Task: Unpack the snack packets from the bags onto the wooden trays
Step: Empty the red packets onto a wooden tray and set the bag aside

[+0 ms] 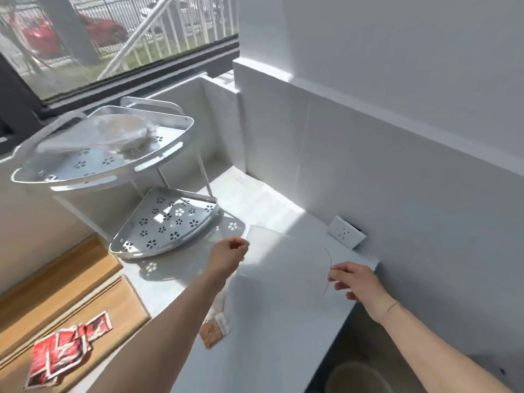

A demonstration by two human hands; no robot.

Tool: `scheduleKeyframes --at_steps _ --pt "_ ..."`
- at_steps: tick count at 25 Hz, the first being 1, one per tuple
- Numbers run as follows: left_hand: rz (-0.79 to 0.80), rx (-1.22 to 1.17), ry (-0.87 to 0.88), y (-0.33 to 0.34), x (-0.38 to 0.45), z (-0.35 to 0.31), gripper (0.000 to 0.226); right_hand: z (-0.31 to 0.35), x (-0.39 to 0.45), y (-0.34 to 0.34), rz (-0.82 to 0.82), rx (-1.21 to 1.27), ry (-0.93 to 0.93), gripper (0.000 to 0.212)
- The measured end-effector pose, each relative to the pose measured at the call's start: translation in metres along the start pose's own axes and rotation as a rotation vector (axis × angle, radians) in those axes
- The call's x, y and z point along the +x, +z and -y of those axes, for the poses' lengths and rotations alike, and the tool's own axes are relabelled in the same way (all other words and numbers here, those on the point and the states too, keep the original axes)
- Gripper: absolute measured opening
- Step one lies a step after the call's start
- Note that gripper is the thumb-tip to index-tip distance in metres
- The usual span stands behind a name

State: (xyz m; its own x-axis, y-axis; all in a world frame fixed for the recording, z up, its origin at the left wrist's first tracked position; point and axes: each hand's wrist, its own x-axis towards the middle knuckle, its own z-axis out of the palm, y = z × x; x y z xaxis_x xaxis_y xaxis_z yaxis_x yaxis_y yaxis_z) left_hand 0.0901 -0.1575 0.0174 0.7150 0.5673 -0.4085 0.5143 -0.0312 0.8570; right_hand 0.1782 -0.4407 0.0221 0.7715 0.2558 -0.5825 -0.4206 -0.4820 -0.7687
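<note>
Head view looks down on a smooth white table set in a corner by a window. Both hands hold a thin, pale, translucent bag stretched between them above the table: the left hand has its fingers curled round the bag's left edge, and the right hand pinches the right edge, where a fine dark curved line runs down the film. Beneath the bag's lower left corner, just beside the left forearm, lies a small clear-wrapped snack packet with a brown, grainy filling, flat on the table. At lower left sit light wooden trays with straight raised rims, and a loose, overlapping heap of glossy red packets lies on the nearer one. Behind the hands stands a white two-tier corner rack of fan-shaped shelves punched with flower-shaped holes; its upper shelf carries a crumpled clear plastic bag, blurred. A white wall socket sits on the wall near the right hand, just above the table. A round tan rim shows below the table edge at the bottom; what it is I cannot tell.
</note>
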Motion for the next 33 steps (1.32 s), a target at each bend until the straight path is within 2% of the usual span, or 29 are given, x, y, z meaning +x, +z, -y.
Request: scheduleKeyframes --at_steps 5,9,14,18,22,26,33 --pt "0.089 0.298 0.114 0.084 0.037 -0.012 0.01 -0.036 0.014 -0.046 -0.11 0.067 0.102 0.013" --pt "0.112 0.489 0.15 0.121 0.056 -0.014 0.018 -0.056 0.031 -0.056 -0.198 0.083 0.162 0.014" --pt "0.112 0.57 0.125 0.136 0.068 -0.003 0.025 -0.065 0.044 -0.045 -0.254 -0.013 0.186 0.015" --pt "0.105 0.582 0.142 0.142 0.065 0.0 0.034 -0.068 0.047 -0.045 -0.291 -0.242 0.184 0.029" --pt "0.085 0.611 0.151 0.131 0.062 0.001 0.042 -0.049 0.037 -0.053 -0.304 -0.478 0.116 0.043" --pt "0.06 0.557 0.123 0.101 0.057 0.002 0.038 -0.021 0.029 -0.049 -0.299 -0.714 -0.008 0.043" --pt "0.013 0.627 0.154 0.007 0.032 0.006 0.032 0.044 0.036 0.014 -0.046 -0.931 -0.321 0.028"
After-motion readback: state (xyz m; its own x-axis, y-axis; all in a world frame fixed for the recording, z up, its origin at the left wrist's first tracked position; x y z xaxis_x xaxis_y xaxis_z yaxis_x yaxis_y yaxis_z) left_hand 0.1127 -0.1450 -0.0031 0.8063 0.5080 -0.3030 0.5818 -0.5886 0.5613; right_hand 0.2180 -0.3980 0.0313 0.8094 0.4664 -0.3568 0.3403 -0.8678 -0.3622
